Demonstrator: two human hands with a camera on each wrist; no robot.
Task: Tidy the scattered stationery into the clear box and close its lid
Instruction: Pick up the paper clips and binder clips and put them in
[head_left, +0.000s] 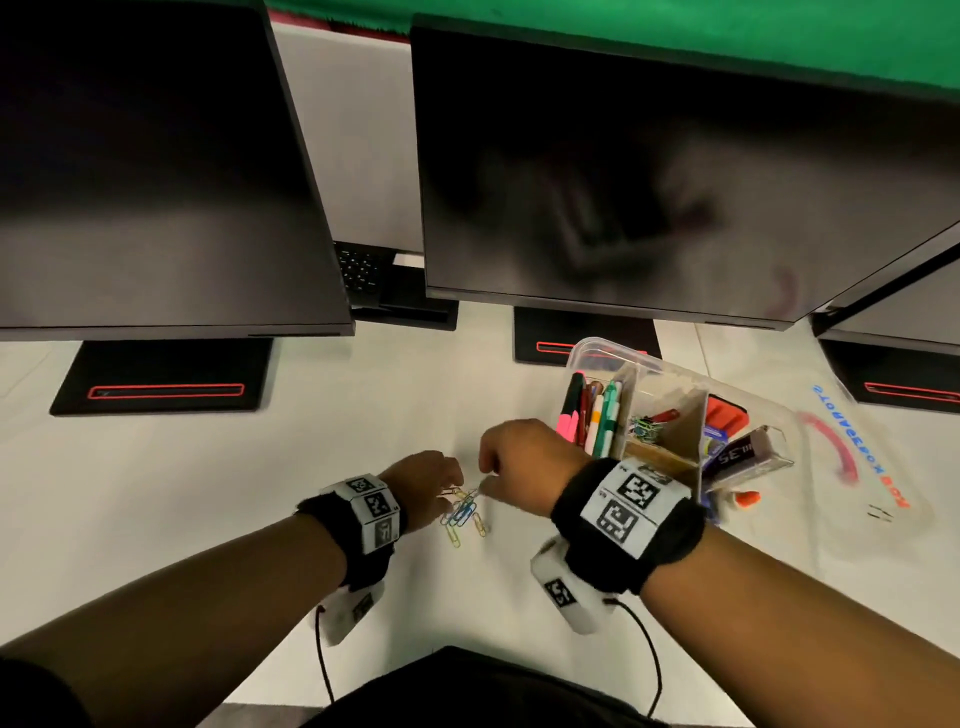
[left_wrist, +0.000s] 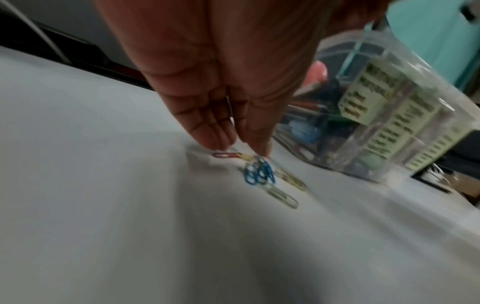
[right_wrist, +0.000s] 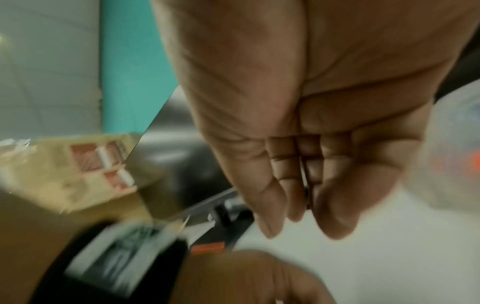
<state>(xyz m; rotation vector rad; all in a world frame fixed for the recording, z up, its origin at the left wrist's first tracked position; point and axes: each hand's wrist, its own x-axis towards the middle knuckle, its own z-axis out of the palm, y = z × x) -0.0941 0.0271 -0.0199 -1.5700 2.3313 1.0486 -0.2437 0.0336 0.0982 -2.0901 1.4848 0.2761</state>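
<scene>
A small pile of coloured paper clips (head_left: 464, 512) (left_wrist: 262, 174) lies on the white table in front of me. My left hand (head_left: 454, 488) (left_wrist: 241, 150) reaches down onto the pile, fingertips and thumb pinching its top clips. Just right of the pile, my right hand (head_left: 485, 478) (right_wrist: 309, 222) is curled, with a thin wire-like clip pinched between fingers and thumb. Behind the right wrist stands the clear box (head_left: 613, 347) (left_wrist: 389, 127), lid off. Its compartments hold pens, highlighters, clips and other stationery.
The clear lid (head_left: 841, 441), printed with red and blue letters, lies flat to the right of the box. An orange-capped item (head_left: 748, 500) lies by the box's near corner. Two dark monitors (head_left: 623, 182) on black stands (head_left: 161, 379) line the back.
</scene>
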